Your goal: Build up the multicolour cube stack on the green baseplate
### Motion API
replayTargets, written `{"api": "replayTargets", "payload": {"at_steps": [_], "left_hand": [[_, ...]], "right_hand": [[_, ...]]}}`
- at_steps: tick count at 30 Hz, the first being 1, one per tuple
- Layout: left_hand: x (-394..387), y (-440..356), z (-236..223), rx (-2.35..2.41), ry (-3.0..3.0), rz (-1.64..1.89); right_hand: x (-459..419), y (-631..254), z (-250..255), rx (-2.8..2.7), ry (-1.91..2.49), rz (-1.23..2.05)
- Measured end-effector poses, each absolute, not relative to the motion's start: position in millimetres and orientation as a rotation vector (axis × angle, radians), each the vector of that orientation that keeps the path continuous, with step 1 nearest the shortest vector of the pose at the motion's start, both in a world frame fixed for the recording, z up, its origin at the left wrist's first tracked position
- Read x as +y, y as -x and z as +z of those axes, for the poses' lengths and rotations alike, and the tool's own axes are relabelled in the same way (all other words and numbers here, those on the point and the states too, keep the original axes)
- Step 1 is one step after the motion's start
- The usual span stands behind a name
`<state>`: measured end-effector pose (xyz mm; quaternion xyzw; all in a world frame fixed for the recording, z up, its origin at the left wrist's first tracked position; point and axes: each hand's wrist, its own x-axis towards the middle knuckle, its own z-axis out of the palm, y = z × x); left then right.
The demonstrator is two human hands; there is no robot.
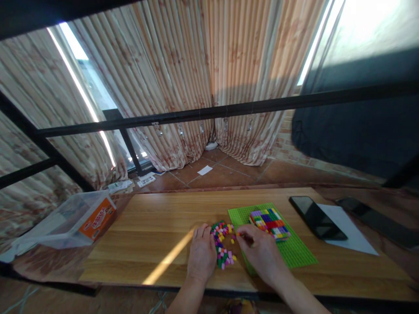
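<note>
Surface (157, 218): wood, stretching well left, its near edge close to the wrists.
Left hand (202, 253): released, flat, touching loose bricks (220, 235).
Right hand (262, 253): pinching an orange brick (238, 234) at the green baseplate's (297, 253) left edge.
Brick build (271, 223): on the baseplate, beside the right hand.

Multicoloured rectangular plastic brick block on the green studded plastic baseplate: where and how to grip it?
Probably best pinched across opposite side walls of the multicoloured rectangular plastic brick block, coming from above and the right: it stands up from the flat green studded plastic baseplate, bare on that side, while the right hand crowds its near left corner.
</note>
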<state>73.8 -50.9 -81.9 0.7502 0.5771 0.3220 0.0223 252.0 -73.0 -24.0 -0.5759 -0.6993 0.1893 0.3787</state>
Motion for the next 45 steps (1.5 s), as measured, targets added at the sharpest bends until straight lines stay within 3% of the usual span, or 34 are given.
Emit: {"api": "replayTargets", "payload": {"at_steps": [12, 45], "left_hand": [[-47.2, -72.5, -83.7, 1.816, -2.321, 0.979], [-45.8, -71.2, -86.2, 1.782, -2.36, 1.049]], "right_hand": [[-87.0, -385.6, -18.8, -1.334, 1.963, 0.298], [-70.2, -362.9, -35.5, -1.344, 1.941, 0.263]]}}
